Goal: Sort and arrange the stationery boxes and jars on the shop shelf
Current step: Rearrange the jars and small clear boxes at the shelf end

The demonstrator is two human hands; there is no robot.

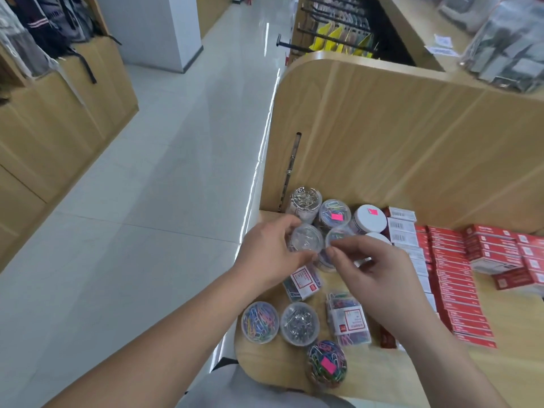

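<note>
Gripping the clear jar (pixel 304 239) round its lid, the left hand (pixel 272 250) has thumb and fingers curled about it at the left end of the shelf (pixel 265 366), just in front of the back row of jars (pixel 335 213); whether the jar rests on the shelf or is lifted I cannot tell. The step looks best done by setting it upright and snug against its like — silver clips with silver, coloured with coloured — with the wrist kept high above the loose jars (pixel 299 323) near the front edge. The right hand (pixel 379 270) reaches in with fingertips (pixel 332 252) drawn close at the rim of the jar of coloured clips (pixel 338 235) beside it; whether it pinches that jar or only steadies it is unclear. Its palm covers part of a white-lidded jar (pixel 378 237) and some white boxes (pixel 401 228), the red boxes (pixel 459 293) run out of view at the right, and blur smears the labels.
</note>
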